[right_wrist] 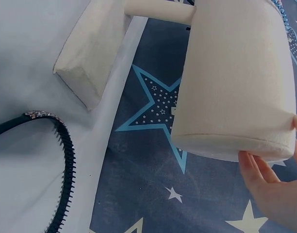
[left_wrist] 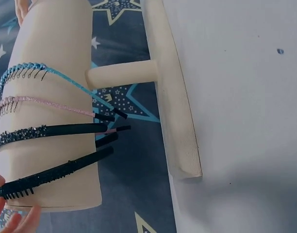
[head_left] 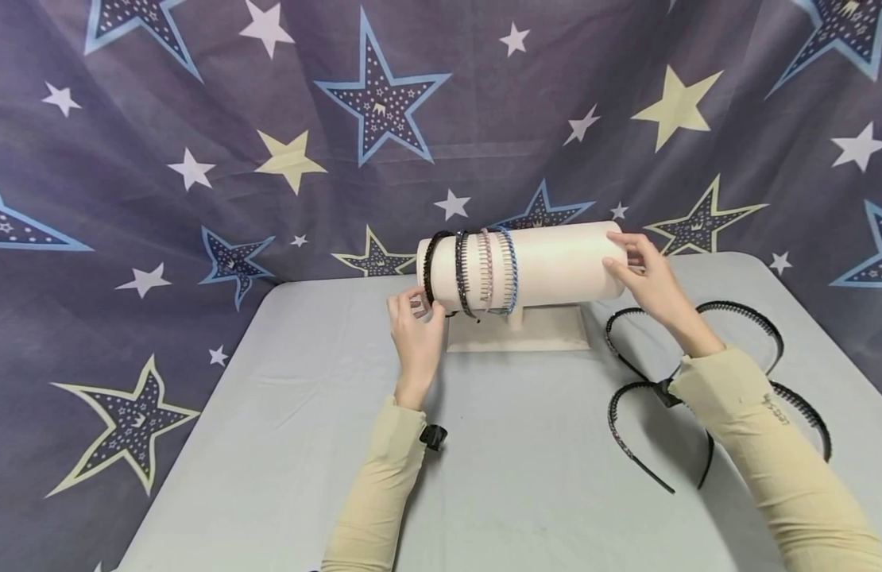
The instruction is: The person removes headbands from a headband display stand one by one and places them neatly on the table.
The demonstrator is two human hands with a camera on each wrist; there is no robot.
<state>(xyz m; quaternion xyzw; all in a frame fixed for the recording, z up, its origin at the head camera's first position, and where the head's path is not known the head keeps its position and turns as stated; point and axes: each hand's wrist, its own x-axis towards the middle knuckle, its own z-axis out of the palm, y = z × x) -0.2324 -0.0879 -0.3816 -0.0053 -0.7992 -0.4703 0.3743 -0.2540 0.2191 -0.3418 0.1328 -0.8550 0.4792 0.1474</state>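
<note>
A padded cream headband display roll (head_left: 562, 262) lies sideways on a post above a flat base (head_left: 516, 338). Round its left part sit a black headband (head_left: 428, 270), a dark beaded one (head_left: 461, 274), a pink one (head_left: 487, 270) and a blue one (head_left: 511, 270). At the roll's left end my left hand (head_left: 418, 330) pinches the outermost black headband, whose toothed band (left_wrist: 46, 178) passes between fingertips in the left wrist view. My right hand (head_left: 651, 282) rests on the roll's right end, fingertips (right_wrist: 250, 162) against its end face and others on its side.
More black headbands (head_left: 756, 310) lie on the grey-covered table (head_left: 326, 445) at the right, partly under my right forearm. One has a sparkly patch (right_wrist: 41, 114). A dark star-printed curtain (head_left: 384, 191) hangs right behind the table.
</note>
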